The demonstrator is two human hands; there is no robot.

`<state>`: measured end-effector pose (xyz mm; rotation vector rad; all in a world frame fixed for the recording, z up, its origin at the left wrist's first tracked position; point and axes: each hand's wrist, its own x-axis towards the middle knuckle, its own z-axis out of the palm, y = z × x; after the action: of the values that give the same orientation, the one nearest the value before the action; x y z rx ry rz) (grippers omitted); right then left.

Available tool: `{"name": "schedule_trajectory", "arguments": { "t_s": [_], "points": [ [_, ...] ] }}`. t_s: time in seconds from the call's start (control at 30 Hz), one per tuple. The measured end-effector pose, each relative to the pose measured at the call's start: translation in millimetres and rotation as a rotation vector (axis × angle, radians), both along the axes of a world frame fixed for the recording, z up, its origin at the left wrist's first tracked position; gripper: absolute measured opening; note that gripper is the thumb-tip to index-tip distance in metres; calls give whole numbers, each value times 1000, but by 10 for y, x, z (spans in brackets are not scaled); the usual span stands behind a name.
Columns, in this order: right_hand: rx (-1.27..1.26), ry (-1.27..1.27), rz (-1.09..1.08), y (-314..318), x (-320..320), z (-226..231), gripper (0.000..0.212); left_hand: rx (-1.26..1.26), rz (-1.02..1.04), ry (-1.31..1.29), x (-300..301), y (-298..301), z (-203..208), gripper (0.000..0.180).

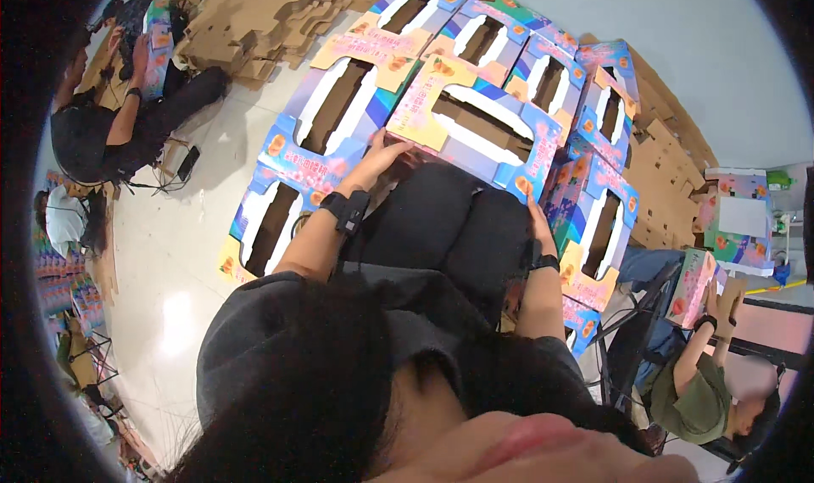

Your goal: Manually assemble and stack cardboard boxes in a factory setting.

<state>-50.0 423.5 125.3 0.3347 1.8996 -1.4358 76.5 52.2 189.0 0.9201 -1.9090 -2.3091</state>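
Observation:
A colourful printed cardboard box [415, 110] with a wide cut-out opening in its top is in front of my knees. My left hand [383, 159] grips its near left corner, fingers partly tucked under the edge. At the near right corner, my right hand [540, 222] holds the side, with its thumb along the edge and the other fingers mostly hidden. The box is turned at an angle against the neighbouring boxes. Brown cardboard shows inside the opening, framed by white flaps.
Similar boxes stand in rows to the left [288, 156], behind [475, 21] and right [606, 178]. Flat brown cardboard [254, 29] lies at the far left, with more [670, 186] along the wall. Co-workers sit at left [102, 135] and right [699, 390], each handling a box.

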Motion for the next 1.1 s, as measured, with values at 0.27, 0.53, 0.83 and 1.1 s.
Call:
{"name": "schedule_trajectory", "arguments": {
  "t_s": [0.27, 0.53, 0.83, 1.1],
  "points": [
    [-376, 39, -174, 86, -19, -441, 72, -55, 83, 7, -41, -21, -405, 89],
    [-406, -26, -221, 25, 21, -325, 55, -65, 72, -83, -10, 92, -52, 96],
    [-480, -241, -222, 6, 64, -248, 67, -169, -31, -89, 92, 28, -7, 85],
    [-348, -286, -189, -316, 379, 534, 63, -1110, -525, 78, 359, -333, 700, 96]
  ]
}}
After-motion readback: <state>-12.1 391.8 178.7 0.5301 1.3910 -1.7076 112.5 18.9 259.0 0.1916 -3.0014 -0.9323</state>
